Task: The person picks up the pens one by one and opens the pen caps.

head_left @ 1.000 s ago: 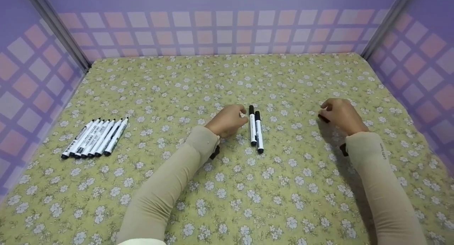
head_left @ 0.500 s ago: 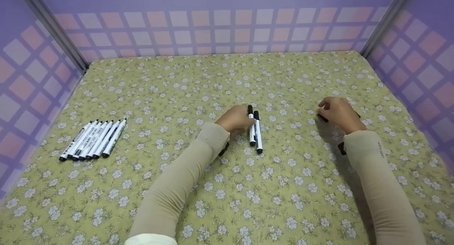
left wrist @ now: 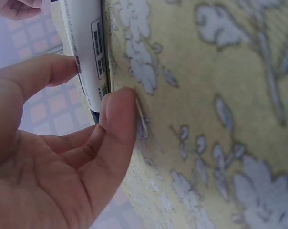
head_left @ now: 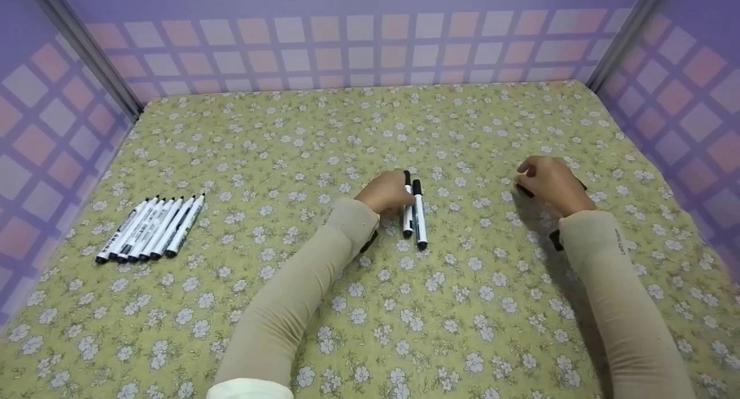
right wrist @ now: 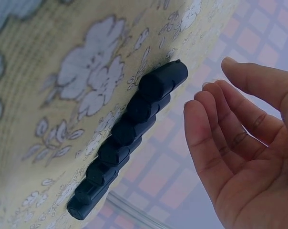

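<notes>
Two capped white markers with black ends lie side by side mid-table. My left hand (head_left: 386, 192) pinches the left marker (head_left: 408, 215) between thumb and fingers, partly covering its upper half. In the left wrist view, the thumb and a fingertip sit on either side of the white barrel (left wrist: 87, 52). The right marker (head_left: 420, 222) lies just beside it. Over at the right, my right hand (head_left: 554, 182) hovers with fingers loosely bent and nothing in them. Below it runs a row of black marker caps (right wrist: 122, 131), mostly hidden in the head view.
Several uncapped white markers (head_left: 153, 228) lie in a slanted, side-by-side group at the left, thin tips pointing away. A yellow floral cloth (head_left: 347, 341) covers the table. Purple checked panels (head_left: 370, 46) stand along the back and both sides.
My left hand has moved right to the left marker and now pinches it. That marker has shifted slightly left. The right hand has stayed almost still.
</notes>
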Motion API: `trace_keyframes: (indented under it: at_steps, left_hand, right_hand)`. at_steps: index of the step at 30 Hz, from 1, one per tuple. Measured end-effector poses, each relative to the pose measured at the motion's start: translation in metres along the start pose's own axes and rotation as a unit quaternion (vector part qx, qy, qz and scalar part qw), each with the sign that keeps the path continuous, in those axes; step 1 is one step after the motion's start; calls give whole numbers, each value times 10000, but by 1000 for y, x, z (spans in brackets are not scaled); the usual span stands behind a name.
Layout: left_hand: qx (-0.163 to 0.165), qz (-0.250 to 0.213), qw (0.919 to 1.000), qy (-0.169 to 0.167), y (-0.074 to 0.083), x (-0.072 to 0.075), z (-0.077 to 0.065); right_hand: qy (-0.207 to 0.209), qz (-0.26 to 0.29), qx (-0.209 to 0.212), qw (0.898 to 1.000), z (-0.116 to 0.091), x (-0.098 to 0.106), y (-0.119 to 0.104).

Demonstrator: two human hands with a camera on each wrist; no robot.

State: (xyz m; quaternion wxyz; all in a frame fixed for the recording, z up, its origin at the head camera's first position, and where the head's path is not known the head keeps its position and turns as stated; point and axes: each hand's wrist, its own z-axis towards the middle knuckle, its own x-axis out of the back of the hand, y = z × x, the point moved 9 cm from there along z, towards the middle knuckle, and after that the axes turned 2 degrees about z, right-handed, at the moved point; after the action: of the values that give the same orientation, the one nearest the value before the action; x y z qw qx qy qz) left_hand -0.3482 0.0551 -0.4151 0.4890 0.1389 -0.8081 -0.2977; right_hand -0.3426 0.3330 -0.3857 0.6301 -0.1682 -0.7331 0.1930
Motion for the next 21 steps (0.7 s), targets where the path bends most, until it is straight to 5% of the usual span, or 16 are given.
trace_keyframes:
  at_steps: [14,21]
  left_hand:
    - [-347,-101,9990,271,6,3,-1]
    - [-116,-13,9998,141,-2,6,2]
  right_hand:
    - [118,-174,128,9997,4,-2,-1]
    - [40,-94,43,9999,3,-1,-6]
